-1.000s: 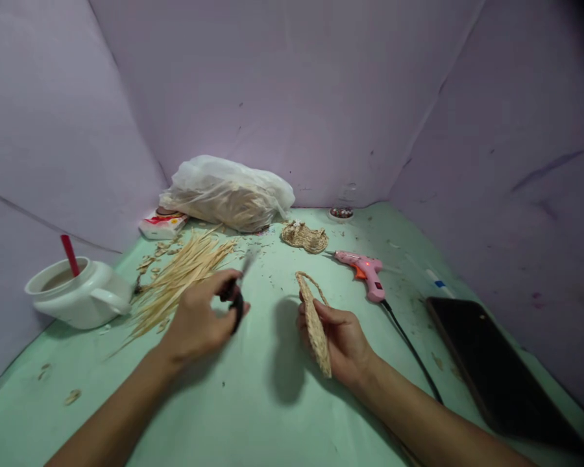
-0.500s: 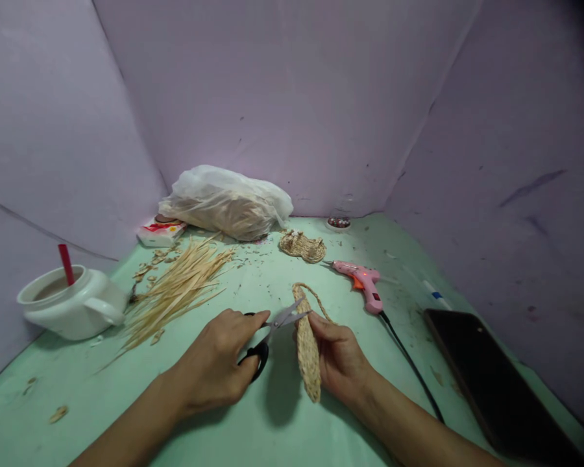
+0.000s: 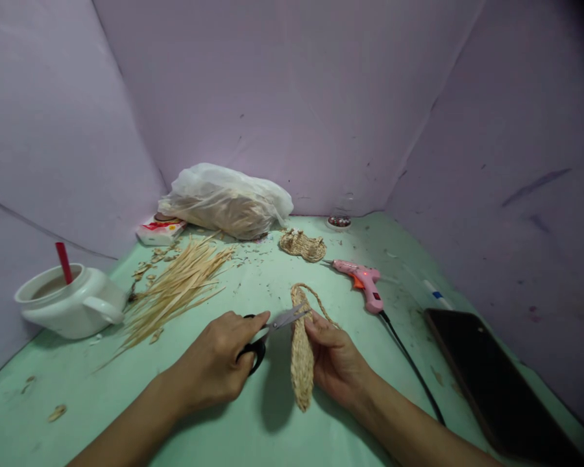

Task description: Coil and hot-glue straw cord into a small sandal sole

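My left hand (image 3: 224,357) grips black-handled scissors (image 3: 257,347), thumb and fingers in the loops. Their blades lie across the upper part of a braided straw piece (image 3: 302,370), narrow and sole-shaped. From its top end a thin braided cord (image 3: 316,298) loops off to the right. My right hand (image 3: 338,357) holds the piece from its right side, thumb in front near the blade tips; the other fingers are mostly hidden behind it. Whether the blades touch the straw I cannot tell.
A pink glue gun (image 3: 365,282) with a black cord lies right of centre, beyond a phone (image 3: 491,383). Behind sits another woven straw piece (image 3: 302,246). Loose straw strips (image 3: 180,285), a white pot (image 3: 73,308) and a plastic bag (image 3: 228,201) stand to the left and back.
The scissor blades have come closer together over the straw piece. The piece has turned slightly, showing more of its flat face, and its lower end has shifted left.
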Available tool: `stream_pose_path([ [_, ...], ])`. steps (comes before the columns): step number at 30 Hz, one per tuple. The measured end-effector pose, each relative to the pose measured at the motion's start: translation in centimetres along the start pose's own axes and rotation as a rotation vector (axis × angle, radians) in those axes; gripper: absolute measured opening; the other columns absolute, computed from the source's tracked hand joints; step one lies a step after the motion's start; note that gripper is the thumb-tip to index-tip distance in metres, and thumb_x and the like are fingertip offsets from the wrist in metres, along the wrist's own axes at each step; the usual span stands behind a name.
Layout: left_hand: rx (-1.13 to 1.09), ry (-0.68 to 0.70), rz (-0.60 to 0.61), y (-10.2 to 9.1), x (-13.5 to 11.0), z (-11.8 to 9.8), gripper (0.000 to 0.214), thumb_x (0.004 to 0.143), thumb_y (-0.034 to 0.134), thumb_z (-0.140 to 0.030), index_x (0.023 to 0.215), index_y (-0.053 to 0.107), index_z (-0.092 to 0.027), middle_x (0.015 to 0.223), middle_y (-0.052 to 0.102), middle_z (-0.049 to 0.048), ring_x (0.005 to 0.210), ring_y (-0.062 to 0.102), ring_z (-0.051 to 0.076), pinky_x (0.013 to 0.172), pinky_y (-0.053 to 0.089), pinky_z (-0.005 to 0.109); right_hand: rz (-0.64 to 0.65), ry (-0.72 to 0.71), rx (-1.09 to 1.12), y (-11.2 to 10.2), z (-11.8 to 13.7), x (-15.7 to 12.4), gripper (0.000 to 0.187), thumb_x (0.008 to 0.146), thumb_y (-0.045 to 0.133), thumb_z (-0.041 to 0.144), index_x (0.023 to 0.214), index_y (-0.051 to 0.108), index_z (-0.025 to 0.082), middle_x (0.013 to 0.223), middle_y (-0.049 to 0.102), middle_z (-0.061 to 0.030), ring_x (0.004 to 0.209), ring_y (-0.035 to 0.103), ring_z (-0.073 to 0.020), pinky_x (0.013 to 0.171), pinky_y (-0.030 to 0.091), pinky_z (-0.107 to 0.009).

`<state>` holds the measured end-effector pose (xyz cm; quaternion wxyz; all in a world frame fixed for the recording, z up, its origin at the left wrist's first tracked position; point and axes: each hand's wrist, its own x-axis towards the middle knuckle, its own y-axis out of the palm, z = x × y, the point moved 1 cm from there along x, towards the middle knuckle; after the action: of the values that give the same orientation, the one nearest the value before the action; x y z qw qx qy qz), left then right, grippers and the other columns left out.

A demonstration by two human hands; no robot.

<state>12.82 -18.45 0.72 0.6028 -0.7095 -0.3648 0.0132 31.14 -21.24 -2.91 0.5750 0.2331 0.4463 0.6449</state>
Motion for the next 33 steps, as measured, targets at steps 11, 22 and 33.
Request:
stream_pose_path([
  [11, -0.094, -0.19, 0.111, 0.2, -0.4, 0.5, 0.047, 0.078, 0.04, -0.011, 0.122, 0.056, -0.015, 0.091, 0.073, 0.0065, 0.078, 0.067, 0.019, 0.07, 0.051, 0.03, 0.005, -0.016, -0.04, -0.2, -0.1, 0.1, 0.03, 0.062, 0.08, 0.021, 0.088, 0.067, 0.016, 0.071, 0.071, -0.0005, 0.063, 0.064, -0.013, 0.063, 0.051, -0.023],
  [22, 0.629, -0.896, 0.171, -4.5, -0.2, 7.8, 0.031, 0.081, 0.037, -0.019, 0.099, 0.061, -0.014, 0.089, 0.068, 0.0212, 0.079, 0.065, 0.039, 0.059, 0.044, 0.042, -0.023, -0.057, -0.132, 0.2, -0.5, 0.0, 0.028, 0.062, 0.077, 0.011, 0.087, 0.065, 0.016, 0.087, 0.072, -0.004, 0.086, 0.066, -0.0191, 0.082, 0.051, -0.032],
  [33, 0.531, -0.838, 0.097, -4.8, -1.4, 11.6, 0.016, 0.073, 0.048, -0.019, 0.074, 0.064, -0.016, 0.06, 0.053, 0.0007, 0.06, 0.058, 0.017, 0.055, 0.034, 0.029, 0.035, -0.031, -0.216, 0.6, -1.0, -0.1, 0.023, 0.07, 0.072, 0.012, 0.092, 0.066, 0.017, 0.096, 0.071, -0.0064, 0.097, 0.063, -0.0205, 0.092, 0.045, -0.036],
])
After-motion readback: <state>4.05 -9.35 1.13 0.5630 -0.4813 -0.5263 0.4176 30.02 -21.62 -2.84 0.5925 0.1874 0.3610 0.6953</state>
